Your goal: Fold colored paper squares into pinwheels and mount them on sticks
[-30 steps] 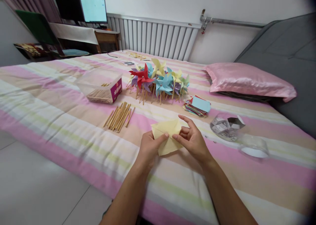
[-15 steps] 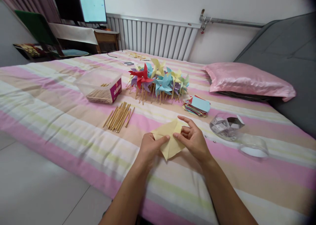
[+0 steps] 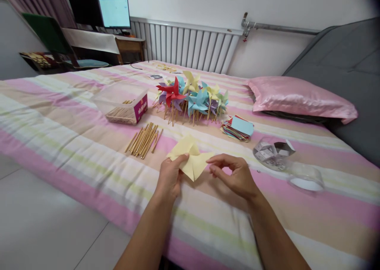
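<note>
My left hand (image 3: 170, 177) pinches a pale yellow folded paper (image 3: 190, 158) just above the striped bedspread (image 3: 74, 139). My right hand (image 3: 236, 176) hovers just to the right of the paper, thumb and forefinger close together, holding nothing that I can see. A row of wooden sticks (image 3: 144, 139) lies to the left of the paper. Farther back stands a cluster of finished paper pinwheels (image 3: 191, 97) in red, blue, yellow, purple and green. A stack of coloured paper squares (image 3: 238, 128) lies to their right.
A clear plastic box (image 3: 123, 102) with more sticks sits at the left. A clear round container (image 3: 272, 152) and its lid (image 3: 305, 176) lie at the right. A pink pillow (image 3: 299, 99) is at the bed's head. A radiator (image 3: 187, 44), desk and monitors (image 3: 101, 12) stand behind.
My right hand let go of the yellow paper and drew back to the right. My left hand carried the paper a little left and up.
</note>
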A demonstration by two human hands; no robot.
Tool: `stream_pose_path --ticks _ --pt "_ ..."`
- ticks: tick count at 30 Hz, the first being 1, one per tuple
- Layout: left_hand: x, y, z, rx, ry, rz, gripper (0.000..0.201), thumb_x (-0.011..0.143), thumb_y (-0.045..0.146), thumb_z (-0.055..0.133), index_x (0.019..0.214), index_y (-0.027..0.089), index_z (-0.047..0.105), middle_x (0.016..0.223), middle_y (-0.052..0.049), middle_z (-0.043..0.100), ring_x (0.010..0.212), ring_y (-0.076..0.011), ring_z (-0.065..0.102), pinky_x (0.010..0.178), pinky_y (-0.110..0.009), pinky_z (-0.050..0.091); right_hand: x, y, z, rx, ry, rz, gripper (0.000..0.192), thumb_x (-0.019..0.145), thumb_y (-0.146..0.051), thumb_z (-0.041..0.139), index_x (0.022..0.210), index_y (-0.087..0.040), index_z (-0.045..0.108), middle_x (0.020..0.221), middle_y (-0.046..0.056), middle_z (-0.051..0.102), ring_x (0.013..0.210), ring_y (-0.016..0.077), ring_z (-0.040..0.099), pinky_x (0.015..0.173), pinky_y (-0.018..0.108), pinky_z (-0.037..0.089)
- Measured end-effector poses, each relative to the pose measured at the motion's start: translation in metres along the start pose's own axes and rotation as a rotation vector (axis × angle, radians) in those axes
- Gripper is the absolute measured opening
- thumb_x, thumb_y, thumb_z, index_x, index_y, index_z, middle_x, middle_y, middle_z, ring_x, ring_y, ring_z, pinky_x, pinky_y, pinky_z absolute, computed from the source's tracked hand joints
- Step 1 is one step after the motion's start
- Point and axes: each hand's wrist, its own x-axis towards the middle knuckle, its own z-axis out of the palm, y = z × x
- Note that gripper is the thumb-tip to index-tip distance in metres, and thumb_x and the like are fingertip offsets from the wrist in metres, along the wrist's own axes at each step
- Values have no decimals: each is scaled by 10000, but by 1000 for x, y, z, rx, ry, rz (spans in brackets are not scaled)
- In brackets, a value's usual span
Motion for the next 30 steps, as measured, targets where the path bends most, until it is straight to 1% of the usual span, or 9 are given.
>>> stream_pose_path --ticks 2,4,6,12,18,24,30 --pt "2 0 -2 -15 -20 -3 316 568 152 759 868 90 684 810 -75 723 680 -166 651 616 -238 497 0 0 4 -37 -104 -4 178 776 -189 605 930 -220 688 731 25 702 648 161 645 600 281 501" --pt "3 -1 -3 -26 -38 -10 313 573 152 757 870 90 681 827 -82 723 694 -171 653 635 -249 504 0 2 7 -62 -135 -20 222 767 -153 590 948 -225 698 801 32 719 698 165 657 631 282 507" --pt "3 -1 -4 -28 -46 -20 306 580 150 754 870 87 679 841 -91 721 704 -175 653 648 -255 508 1 4 9 -68 -126 -25 234 764 -135 581 936 -228 710 846 36 727 727 168 662 660 286 514" --pt "0 0 -2 -7 -74 -36 293 591 151 749 868 86 680 833 -90 719 707 -173 646 644 -249 496 2 6 9 -67 -76 -45 155 753 -162 638 842 -243 737 813 28 743 718 174 670 656 282 514" --pt "-2 0 -1 25 -92 -38 338 596 171 747 912 74 678 897 -119 718 719 -181 650 643 -252 494 2 5 8 -30 -59 -39 106 756 -200 667 828 -235 736 822 40 745 745 182 673 666 283 513" --pt "-1 -3 0 45 -107 -19 334 616 188 733 922 69 672 877 -123 717 737 -198 659 647 -257 494 1 7 8 5 -46 -16 84 755 -271 687 813 -225 727 789 32 733 692 162 657 629 266 500" --pt "-2 -5 0 28 -134 -18 320 626 196 732 914 74 661 828 -111 709 706 -189 650 650 -266 490 1 6 10 54 -54 13 104 751 -309 696 788 -214 714 765 28 717 666 149 639 617 257 493"
